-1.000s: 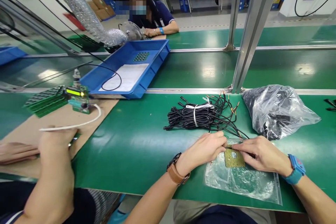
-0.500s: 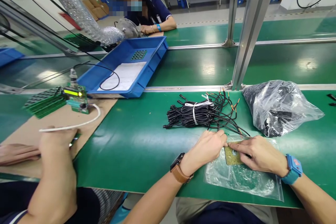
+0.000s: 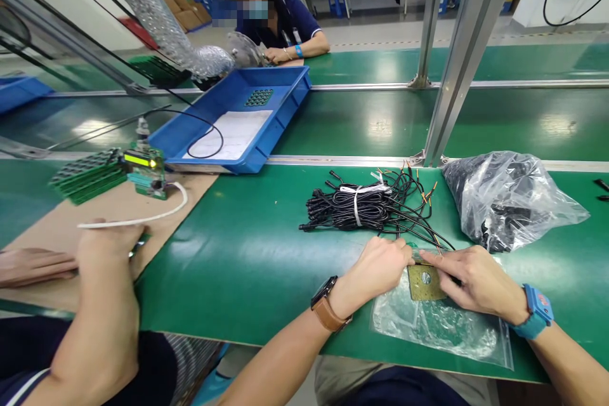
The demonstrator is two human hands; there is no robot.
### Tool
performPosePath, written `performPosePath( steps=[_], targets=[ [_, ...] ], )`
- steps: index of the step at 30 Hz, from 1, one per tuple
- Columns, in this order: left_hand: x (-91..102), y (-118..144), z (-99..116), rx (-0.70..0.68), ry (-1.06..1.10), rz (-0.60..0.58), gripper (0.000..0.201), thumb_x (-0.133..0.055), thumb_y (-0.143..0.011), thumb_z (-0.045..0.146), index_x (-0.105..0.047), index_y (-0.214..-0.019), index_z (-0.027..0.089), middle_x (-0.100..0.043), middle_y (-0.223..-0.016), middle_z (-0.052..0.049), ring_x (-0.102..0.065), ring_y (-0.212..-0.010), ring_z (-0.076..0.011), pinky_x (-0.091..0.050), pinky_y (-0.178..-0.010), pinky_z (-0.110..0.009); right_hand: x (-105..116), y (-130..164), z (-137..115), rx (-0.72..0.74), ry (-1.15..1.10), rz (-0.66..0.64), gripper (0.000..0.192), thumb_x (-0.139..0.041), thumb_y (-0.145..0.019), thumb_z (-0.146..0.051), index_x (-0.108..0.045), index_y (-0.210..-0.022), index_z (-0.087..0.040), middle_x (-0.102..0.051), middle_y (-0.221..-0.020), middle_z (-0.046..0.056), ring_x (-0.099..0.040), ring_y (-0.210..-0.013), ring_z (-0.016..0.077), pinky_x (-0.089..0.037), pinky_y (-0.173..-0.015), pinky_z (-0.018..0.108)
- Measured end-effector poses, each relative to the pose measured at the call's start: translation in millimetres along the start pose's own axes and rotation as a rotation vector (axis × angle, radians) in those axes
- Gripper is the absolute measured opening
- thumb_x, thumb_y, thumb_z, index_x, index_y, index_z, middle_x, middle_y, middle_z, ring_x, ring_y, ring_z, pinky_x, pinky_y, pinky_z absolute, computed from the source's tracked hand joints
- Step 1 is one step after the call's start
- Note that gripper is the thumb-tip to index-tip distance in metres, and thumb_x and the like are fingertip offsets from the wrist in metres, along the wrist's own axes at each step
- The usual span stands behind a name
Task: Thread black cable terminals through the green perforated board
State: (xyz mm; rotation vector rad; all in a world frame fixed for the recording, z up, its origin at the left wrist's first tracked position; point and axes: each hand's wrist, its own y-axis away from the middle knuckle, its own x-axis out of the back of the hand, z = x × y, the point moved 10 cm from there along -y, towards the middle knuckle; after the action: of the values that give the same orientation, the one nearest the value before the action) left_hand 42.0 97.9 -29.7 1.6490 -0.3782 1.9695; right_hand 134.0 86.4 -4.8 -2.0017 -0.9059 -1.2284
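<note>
A yellowish-brown square plate (image 3: 420,289) with a round hole lies on or inside a clear plastic bag (image 3: 450,330); I cannot tell which. At the plate's upper left, my left hand (image 3: 387,263) is closed, its fingertips pinched together on something too small to make out. From the right, my right hand (image 3: 476,279) reaches over the bag, index finger stretched toward my left fingertips and thumb apart by the plate's right edge. Just beyond both hands lies a tied bundle of black cables (image 3: 361,206) with bare coloured wire ends.
A clear bag of black parts (image 3: 504,203) sits behind my right hand. A metal post (image 3: 464,63) rises at the bench's back edge. Farther left are a blue tray (image 3: 285,111), a lit circuit board (image 3: 145,168) and a co-worker's arm (image 3: 107,292). Another person sits opposite.
The view has shifted slightly. My right hand has drawn back a little to the right, so more of the plate and its hole shows. My left hand stays at the plate's corner.
</note>
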Motion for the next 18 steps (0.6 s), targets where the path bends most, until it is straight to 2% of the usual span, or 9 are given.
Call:
performPosePath(
  steps=[4, 10, 15, 18],
  targets=[
    [0.7, 1, 1, -0.003, -0.019, -0.007, 0.023, -0.048, -0.102, 0.024, -0.062, -0.086, 0.015, -0.067, -0.087, -0.007, -0.067, -0.073, -0.0209, -0.043, -0.061, -0.030, -11, 0, -3, 0.028, -0.020, -0.114, 0.045, -0.049, -0.090, -0.015, -0.065, -0.132, -0.019, -0.076, -0.080, 0.005, -0.069, -0.065, 0.0170, -0.046, -0.062, 0.027],
    [6.9, 4, 5, -0.037, -0.022, -0.001, 0.018, -0.050, -0.102, 0.028, -0.056, -0.090, 0.017, -0.065, -0.093, -0.005, -0.066, -0.075, -0.0192, -0.042, -0.060, -0.030, 17, 1, 19, -0.136, -0.059, 0.089, 0.037, -0.042, -0.099, -0.022, -0.062, -0.129, -0.014, -0.076, -0.081, 0.005, -0.066, -0.059, 0.0154, -0.043, -0.058, 0.027],
    [10.0, 6, 6, -0.046, -0.009, 0.005, 0.012, -0.053, -0.100, 0.025, -0.054, -0.090, 0.018, -0.066, -0.096, -0.004, -0.066, -0.078, -0.0189, -0.041, -0.059, -0.031, 23, -1, 21, -0.156, -0.164, 0.128, 0.028, -0.042, -0.099, -0.020, -0.062, -0.119, -0.016, -0.073, -0.092, 0.007, -0.069, -0.075, 0.0183, -0.049, -0.068, 0.030],
    [11.5, 7, 5, -0.047, 0.057, 0.016, 0.014, -0.053, -0.101, 0.026, -0.054, -0.090, 0.018, -0.067, -0.093, -0.003, -0.067, -0.078, -0.0193, -0.041, -0.061, -0.030, 23, -1, 22, -0.174, -0.240, 0.152, 0.023, -0.044, -0.100, -0.021, -0.062, -0.113, -0.017, -0.068, -0.090, 0.007, -0.066, -0.077, 0.0186, -0.050, -0.069, 0.031]
  ],
)
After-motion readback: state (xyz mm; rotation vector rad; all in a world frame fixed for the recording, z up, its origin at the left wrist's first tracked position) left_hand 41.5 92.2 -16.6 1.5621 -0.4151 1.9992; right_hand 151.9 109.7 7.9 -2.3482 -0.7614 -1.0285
